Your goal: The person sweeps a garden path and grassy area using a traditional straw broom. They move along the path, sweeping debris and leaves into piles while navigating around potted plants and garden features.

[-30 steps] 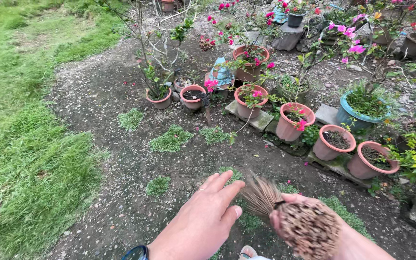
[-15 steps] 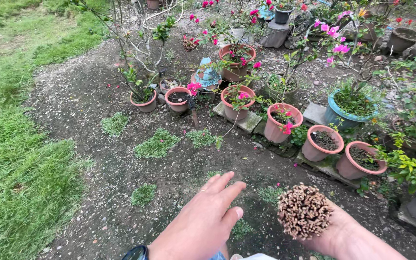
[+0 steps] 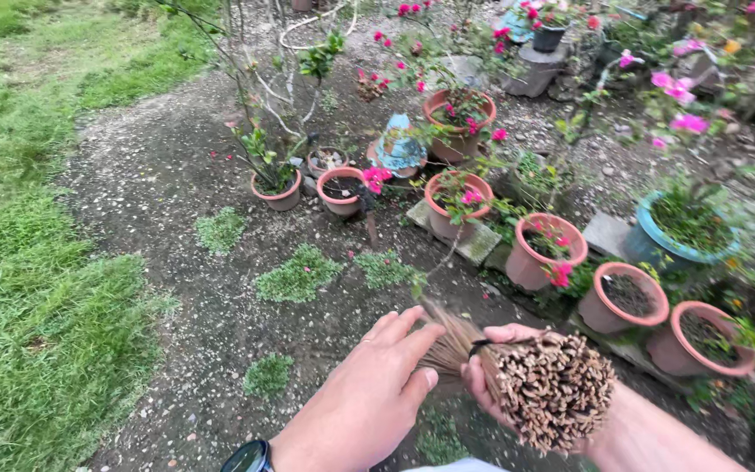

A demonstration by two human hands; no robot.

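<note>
Above the dark gravel path [image 3: 176, 201], a tied bundle of thin brown broom sticks [image 3: 545, 389] is grasped by the right hand [image 3: 493, 376], largely hidden behind it, while its bristles are touched by the released fingers of the left hand [image 3: 369, 398], whose wrist is cut off.

Home garden: potted flowers [image 3: 456, 197], grass [image 3: 37, 288].
</note>
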